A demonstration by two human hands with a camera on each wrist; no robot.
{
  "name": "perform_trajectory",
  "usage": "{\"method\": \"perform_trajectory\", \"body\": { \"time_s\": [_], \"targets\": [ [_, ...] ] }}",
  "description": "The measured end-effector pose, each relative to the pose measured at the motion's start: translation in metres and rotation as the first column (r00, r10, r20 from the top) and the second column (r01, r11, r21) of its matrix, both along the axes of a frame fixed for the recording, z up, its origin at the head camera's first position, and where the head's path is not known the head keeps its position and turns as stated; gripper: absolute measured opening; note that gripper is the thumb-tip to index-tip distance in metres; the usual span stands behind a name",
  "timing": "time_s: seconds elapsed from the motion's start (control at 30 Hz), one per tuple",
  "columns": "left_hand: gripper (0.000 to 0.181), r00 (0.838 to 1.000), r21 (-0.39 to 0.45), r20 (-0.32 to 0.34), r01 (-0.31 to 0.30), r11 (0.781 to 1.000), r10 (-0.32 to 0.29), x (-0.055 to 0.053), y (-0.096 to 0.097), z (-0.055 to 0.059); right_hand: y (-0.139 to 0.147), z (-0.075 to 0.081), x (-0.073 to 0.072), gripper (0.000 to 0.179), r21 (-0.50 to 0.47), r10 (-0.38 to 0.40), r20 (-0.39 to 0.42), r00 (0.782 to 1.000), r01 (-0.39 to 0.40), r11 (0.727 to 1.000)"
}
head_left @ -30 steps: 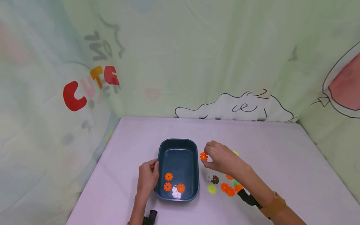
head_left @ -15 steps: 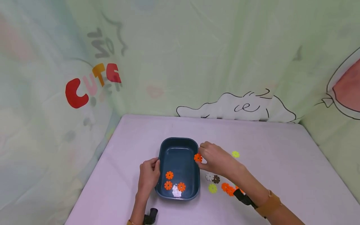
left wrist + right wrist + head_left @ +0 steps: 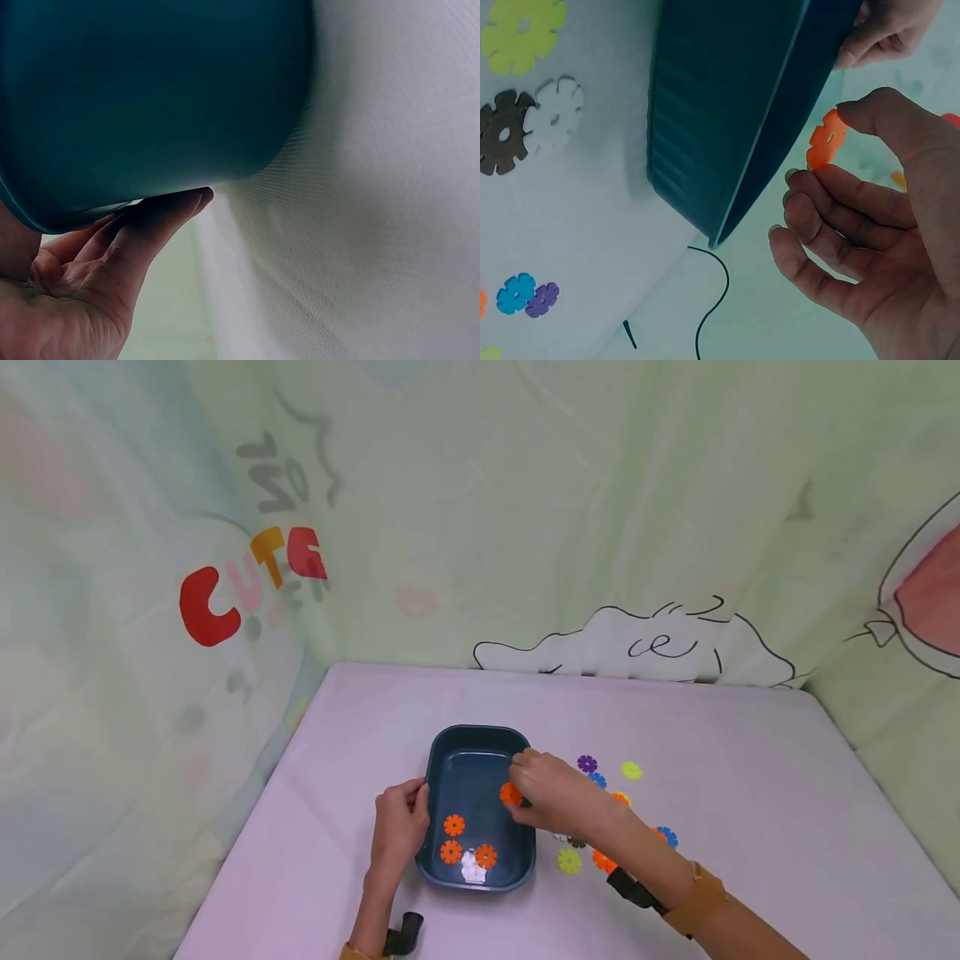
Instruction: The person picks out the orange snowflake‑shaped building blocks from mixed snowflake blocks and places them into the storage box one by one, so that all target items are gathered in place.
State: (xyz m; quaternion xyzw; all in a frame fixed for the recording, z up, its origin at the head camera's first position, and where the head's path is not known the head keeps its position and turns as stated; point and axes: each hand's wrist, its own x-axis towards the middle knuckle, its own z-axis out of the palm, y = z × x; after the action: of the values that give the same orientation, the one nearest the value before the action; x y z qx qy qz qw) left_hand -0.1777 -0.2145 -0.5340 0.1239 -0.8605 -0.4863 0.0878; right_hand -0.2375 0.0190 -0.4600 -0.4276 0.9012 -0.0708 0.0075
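A dark blue rectangular tray (image 3: 474,735) lies on the table, three orange notched discs (image 3: 453,825) inside its near half. At the tray's left wall, my left hand (image 3: 399,827) pinches the rim between thumb and fingers; the left wrist view shows the hand (image 3: 97,285) against the outer wall (image 3: 165,90). Over the tray's right side, my right hand (image 3: 558,793) pinches another orange notched disc (image 3: 511,794) between thumb and fingertips. The right wrist view shows this disc (image 3: 827,140) on edge, held above the rim, the other fingers loosely curled.
Right of the tray lie several loose notched discs: yellow-green (image 3: 569,861), purple (image 3: 587,763), blue, orange, white (image 3: 554,116) and brown (image 3: 504,133). My right forearm covers some of them. A printed cloth wall (image 3: 420,527) stands behind the table.
My right hand has carried the orange disc leftward, from beside the tray to over its right side. Purple and blue discs have come into sight behind it. The left hand keeps its grip.
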Motion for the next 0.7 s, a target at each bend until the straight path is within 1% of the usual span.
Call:
{"method": "perform_trajectory", "body": {
  "time_s": [0.2, 0.4, 0.5, 0.7],
  "targets": [
    [0.031, 1.0, -0.011, -0.002, 0.004, 1.0, -0.004, -0.001, 0.0, -0.001, -0.006, -0.007, 0.0, 0.028, 0.014, 0.036, 0.006, 0.999, -0.036, 0.999],
    [0.03, 1.0, -0.024, -0.007, 0.0, 1.0, 0.0, -0.003, -0.001, 0.0, -0.009, -0.012, 0.0, 0.029, 0.007, 0.079, -0.047, 0.996, -0.079, 0.997],
    [0.03, 1.0, -0.023, -0.004, 0.002, 1.0, -0.002, -0.004, -0.001, 0.0, -0.011, -0.013, 0.0, 0.03, 0.018, 0.088, -0.063, 0.994, -0.087, 0.996],
    [0.03, 1.0, -0.022, -0.006, 0.007, 1.0, -0.007, -0.003, -0.001, -0.003, -0.013, -0.015, 0.002, 0.03, 0.037, 0.077, -0.019, 0.997, -0.077, 0.996]
  ]
}}
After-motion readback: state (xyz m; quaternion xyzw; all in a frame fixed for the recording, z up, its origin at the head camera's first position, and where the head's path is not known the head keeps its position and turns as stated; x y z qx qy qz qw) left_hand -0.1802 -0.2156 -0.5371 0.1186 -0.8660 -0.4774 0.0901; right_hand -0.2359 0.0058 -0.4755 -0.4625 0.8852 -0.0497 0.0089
